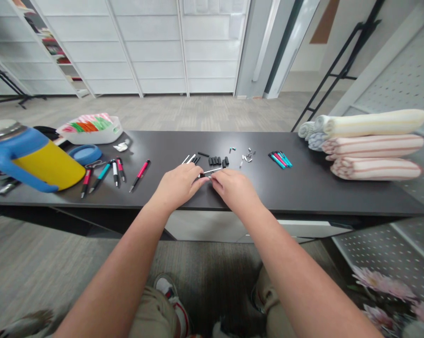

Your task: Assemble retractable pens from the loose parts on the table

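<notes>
My left hand [178, 185] is closed in a pinch on a small black pen part [202, 175]. Close beside it, almost touching, my right hand [235, 188] has its fingertips pressed together; what they hold is mostly hidden, with a small silvery bit showing between the hands. A thin silver pen refill [212, 170] lies just beyond the fingertips. Behind the hands are several black rubber pen grips [215, 161] and more slim refills [188, 159], partly hidden by my left hand. Small silver pen tips [249, 156] are scattered to the right of these.
Pen barrels in teal, pink and black [280, 159] lie at right, near rolled towels [377, 143]. A red pen [140, 175] and several other pens [101, 177] lie left, by a yellow-blue jug [53, 164] and white tray [99, 136]. The dark table's front edge [212, 208] is near me.
</notes>
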